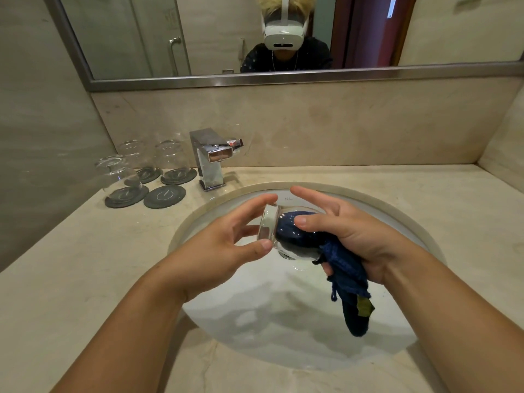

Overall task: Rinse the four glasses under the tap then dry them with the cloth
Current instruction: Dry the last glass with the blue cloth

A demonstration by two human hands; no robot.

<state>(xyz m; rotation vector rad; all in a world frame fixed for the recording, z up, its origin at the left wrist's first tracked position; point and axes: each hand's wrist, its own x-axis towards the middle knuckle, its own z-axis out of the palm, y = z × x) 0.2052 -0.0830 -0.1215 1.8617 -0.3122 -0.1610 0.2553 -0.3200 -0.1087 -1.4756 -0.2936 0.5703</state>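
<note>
Over the white sink (pixel 255 344) I hold a clear glass (pixel 269 228) on its side, its thick base toward the left. My left hand (pixel 226 245) grips that base with thumb and fingers. A dark blue cloth (pixel 344 265) is stuffed into the glass and trails out below my right hand (pixel 348 234), which holds the cloth and the glass's mouth end. Three more glasses stand upside down on dark coasters at the back left: one (pixel 117 174) in front, two behind (pixel 136 157) (pixel 171 157). The chrome tap (pixel 211 160) shows no running water.
A fourth dark coaster (pixel 164 196) lies bare beside the front glass. The beige stone counter (pixel 425 194) stretches to the right of the sink, bounded by walls at left, back and right. A mirror (pixel 283 35) hangs above and reflects a person wearing a white headset.
</note>
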